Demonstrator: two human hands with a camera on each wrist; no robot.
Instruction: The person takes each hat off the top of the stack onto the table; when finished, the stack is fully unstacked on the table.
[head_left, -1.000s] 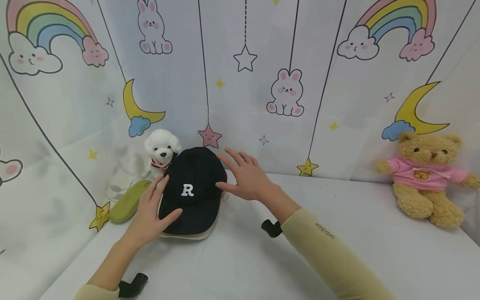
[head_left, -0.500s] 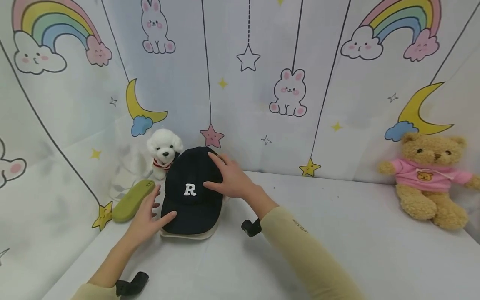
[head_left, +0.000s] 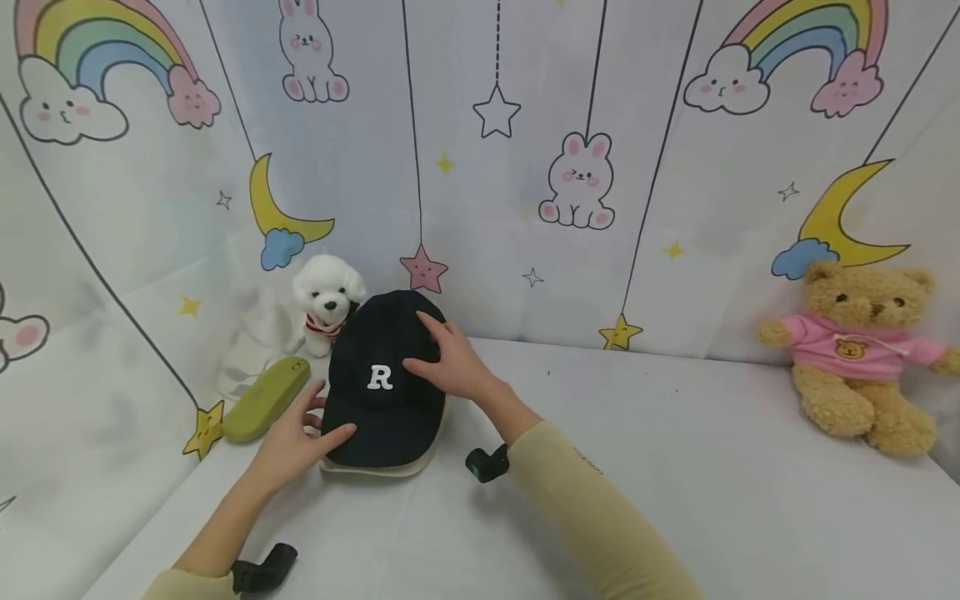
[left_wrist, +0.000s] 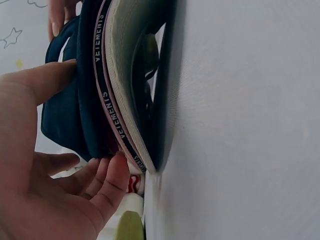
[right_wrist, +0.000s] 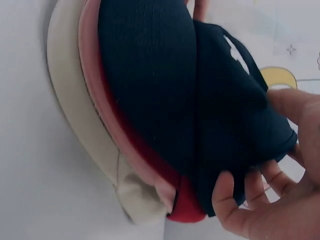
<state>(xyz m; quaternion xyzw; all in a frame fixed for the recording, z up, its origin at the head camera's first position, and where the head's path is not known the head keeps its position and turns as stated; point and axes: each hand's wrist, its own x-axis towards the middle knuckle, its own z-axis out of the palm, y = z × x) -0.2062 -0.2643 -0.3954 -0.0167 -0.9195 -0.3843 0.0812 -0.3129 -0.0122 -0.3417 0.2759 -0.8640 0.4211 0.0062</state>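
A black baseball cap (head_left: 382, 425) with a white letter R tops a stack of caps on the white table. My left hand (head_left: 292, 442) grips the left side of its brim, thumb on top and fingers at the edge. At the crown's right side, my right hand (head_left: 453, 362) holds the same cap between thumb and fingers. Layered below, in the right wrist view, are a red cap (right_wrist: 187, 207), a pink cap (right_wrist: 95, 85) and a beige cap (right_wrist: 65, 75). Lettered tape (left_wrist: 110, 107) shows along a brim in the left wrist view.
Behind the stack sits a white plush dog (head_left: 328, 292). A green oblong case (head_left: 266, 400) lies left of the caps. The teddy bear (head_left: 862, 358) in a pink top sits at far right. A printed cloth backdrop (head_left: 510, 208) rises behind the table.
My right hand has moved left onto the black cap's crown. The left hand has dropped slightly and closed in on the brim's edge. The caps stay in place.
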